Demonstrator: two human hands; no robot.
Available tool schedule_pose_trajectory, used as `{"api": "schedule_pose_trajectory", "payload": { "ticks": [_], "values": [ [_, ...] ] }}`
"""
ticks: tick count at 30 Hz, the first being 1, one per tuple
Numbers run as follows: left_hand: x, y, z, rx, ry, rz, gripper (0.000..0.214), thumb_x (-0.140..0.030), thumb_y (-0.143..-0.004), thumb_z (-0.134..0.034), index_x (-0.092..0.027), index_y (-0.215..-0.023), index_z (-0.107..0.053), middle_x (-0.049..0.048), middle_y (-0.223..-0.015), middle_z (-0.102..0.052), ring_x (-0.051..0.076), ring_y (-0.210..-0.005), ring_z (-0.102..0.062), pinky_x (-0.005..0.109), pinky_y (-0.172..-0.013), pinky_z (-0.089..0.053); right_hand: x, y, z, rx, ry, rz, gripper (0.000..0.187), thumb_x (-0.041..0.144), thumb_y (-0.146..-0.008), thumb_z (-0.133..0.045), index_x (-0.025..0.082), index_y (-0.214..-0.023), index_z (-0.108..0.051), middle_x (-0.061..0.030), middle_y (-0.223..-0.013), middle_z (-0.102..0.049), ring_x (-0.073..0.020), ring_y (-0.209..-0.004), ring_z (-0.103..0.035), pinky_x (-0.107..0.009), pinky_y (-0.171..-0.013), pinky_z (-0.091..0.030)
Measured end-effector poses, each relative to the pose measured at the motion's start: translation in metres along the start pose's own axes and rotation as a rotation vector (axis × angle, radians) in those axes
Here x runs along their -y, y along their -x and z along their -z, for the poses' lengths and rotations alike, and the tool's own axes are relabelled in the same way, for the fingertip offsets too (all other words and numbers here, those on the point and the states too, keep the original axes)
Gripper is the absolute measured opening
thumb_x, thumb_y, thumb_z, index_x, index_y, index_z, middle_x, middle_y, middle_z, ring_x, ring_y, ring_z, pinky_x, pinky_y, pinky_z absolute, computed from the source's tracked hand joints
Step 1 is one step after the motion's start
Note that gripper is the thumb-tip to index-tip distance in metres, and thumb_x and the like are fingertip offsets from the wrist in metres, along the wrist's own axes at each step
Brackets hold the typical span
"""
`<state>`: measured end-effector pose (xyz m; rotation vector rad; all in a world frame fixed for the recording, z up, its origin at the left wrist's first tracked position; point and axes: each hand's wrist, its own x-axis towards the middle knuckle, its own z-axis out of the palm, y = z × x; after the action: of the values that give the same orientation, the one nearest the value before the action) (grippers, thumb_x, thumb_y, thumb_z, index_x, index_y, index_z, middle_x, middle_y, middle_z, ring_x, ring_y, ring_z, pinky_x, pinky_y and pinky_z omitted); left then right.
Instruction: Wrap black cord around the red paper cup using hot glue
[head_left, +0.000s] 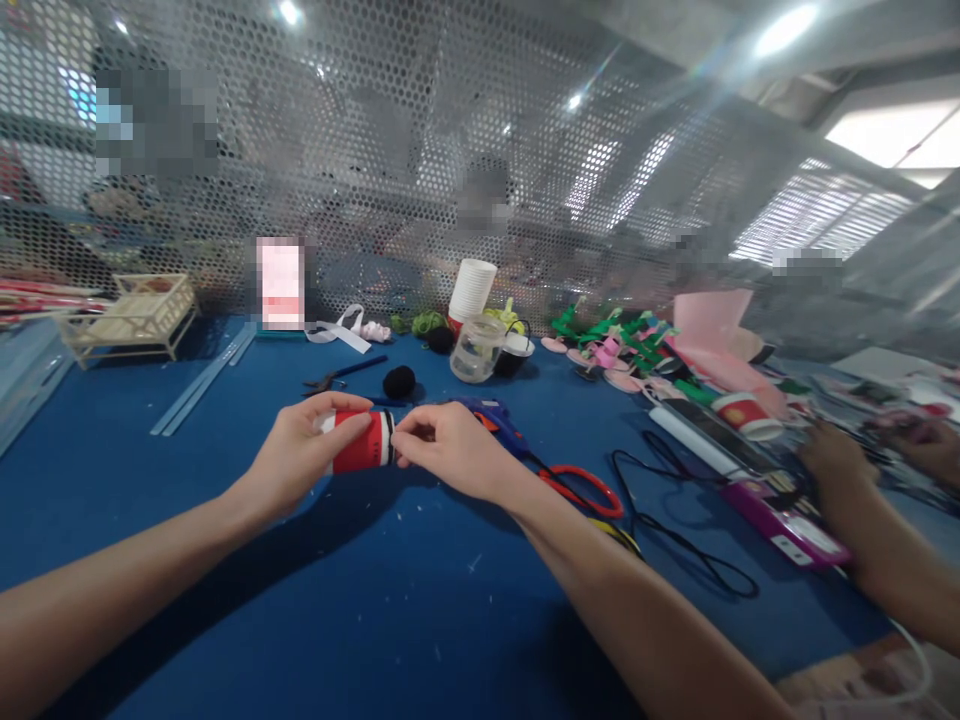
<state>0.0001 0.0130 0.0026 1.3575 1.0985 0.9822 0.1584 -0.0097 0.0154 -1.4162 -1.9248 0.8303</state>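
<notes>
Left hand: the left hand point(300, 450) is gripping a red cup point(361, 442) that is lying on its side, the fingers point(345, 405) curling over its top and clenching around its body.
Right hand: the right hand point(450, 450) is meeting the cup's end, where a black band is showing, and its fingers point(412, 432) are pinching that rim.
Red cup: it is being held between the 2 hands, just above the blue worktop point(337, 600), in front of the person and a little left of centre.
Near the hands: a blue glue gun point(495, 418) is lying just behind the right hand, red-handled scissors point(585, 488) are lying beside the right wrist, and a black pom-pom point(399, 381) is sitting just beyond the cup.
Further back: a stack of white cups point(472, 288) is standing behind a clear jar point(475, 350), pliers point(337, 377) are lying to the left of the pom-pom, and a miniature bed point(135, 315) is standing at the far left.
Right side: a black cable point(675, 520) is looping across the worktop, and a co-worker's hand point(832, 460) is resting well apart from the cup.
Background: a perforated screen point(450, 150) is closing off the worktop's far edge.
</notes>
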Motion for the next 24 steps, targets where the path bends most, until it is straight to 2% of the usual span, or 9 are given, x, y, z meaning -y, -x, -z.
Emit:
{"api": "schedule_pose_trajectory", "payload": {
  "ticks": [9,24],
  "values": [
    [-0.0018,0.0027,-0.0018,-0.006,0.018,0.04,0.03,-0.035,-0.059,-0.063,-0.014,-0.081,-0.057,-0.0013,-0.062,-0.057,0.007,-0.047,-0.05,0.017,-0.044,-0.037,-0.0003,0.0011,-0.0042,-0.035,0.104,0.021,0.011,0.016,-0.069,-0.048,0.013,-0.064,-0.058,-0.0025,-0.059,-0.061,-0.0094,-0.053,-0.052,-0.021,-0.05,-0.036],
    [-0.0026,0.0004,-0.0009,-0.009,0.069,0.056,0.03,-0.033,-0.059,-0.065,-0.014,-0.081,-0.057,-0.0012,-0.063,-0.059,0.006,-0.048,-0.05,0.015,-0.044,-0.038,0.0016,0.0015,0.0001,0.004,0.096,0.024,0.01,0.015,-0.067,-0.05,0.013,-0.066,-0.06,-0.0017,-0.06,-0.06,-0.0093,-0.054,-0.051,-0.02,-0.052,-0.036]
  ]
}}
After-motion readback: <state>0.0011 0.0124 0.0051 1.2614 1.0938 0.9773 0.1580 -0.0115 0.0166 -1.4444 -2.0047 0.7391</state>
